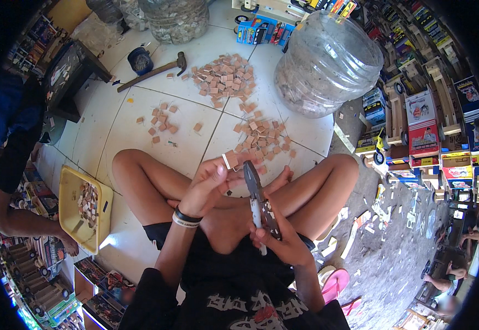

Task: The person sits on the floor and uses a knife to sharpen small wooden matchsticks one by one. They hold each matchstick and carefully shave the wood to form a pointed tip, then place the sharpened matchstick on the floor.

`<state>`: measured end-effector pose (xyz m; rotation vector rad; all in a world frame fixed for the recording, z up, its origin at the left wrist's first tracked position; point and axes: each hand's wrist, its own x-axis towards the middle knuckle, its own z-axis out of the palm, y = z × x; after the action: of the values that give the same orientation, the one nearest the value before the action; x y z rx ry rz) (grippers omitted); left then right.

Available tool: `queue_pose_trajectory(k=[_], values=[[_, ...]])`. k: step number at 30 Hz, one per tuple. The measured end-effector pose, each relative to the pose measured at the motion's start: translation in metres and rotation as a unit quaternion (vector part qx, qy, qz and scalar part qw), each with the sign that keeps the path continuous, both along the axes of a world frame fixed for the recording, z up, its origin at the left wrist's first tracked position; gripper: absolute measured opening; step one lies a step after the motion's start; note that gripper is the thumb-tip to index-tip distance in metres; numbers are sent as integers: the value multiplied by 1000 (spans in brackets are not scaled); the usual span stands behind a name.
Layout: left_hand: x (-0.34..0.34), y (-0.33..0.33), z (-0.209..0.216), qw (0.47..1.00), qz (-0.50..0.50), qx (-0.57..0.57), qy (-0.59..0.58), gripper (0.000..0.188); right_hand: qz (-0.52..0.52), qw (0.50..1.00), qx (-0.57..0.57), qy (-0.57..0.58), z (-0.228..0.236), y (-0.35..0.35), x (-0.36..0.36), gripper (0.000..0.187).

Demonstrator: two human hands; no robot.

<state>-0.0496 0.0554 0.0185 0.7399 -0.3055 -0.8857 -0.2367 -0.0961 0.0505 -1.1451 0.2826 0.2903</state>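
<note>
My left hand (pixel 202 187) is closed in a pinch on a small square wooden piece (pixel 231 159), brown on its face with a pale edge. A pair of pliers (pixel 256 192) with a dark grey head and worn, partly white handles is gripped in my right hand (pixel 284 242). The head of the pliers points away from me, close beside the wooden piece. Whether the jaws touch anything cannot be made out. Beyond my hands lies a loose pile of similar wooden squares (pixel 261 135), some with thin wires sticking out.
A larger pile of squares (pixel 226 77) and a small cluster (pixel 162 120) lie on the white tiles. Around them are a hammer (pixel 154 73), a clear plastic container (pixel 327 66) and a yellow basin (pixel 107 206). Toy trucks (pixel 421 126) are stacked right; another person's arm (pixel 27 220) is left.
</note>
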Motion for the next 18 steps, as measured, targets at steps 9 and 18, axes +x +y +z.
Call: queue_pose_trajectory(k=[9, 18], values=[[0, 6, -4, 998, -32, 24, 41, 41, 22, 969, 245, 24, -1, 10, -7, 82], [10, 13, -9, 998, -42, 36, 18, 42, -17, 897, -425, -119, -6, 22, 8, 81]])
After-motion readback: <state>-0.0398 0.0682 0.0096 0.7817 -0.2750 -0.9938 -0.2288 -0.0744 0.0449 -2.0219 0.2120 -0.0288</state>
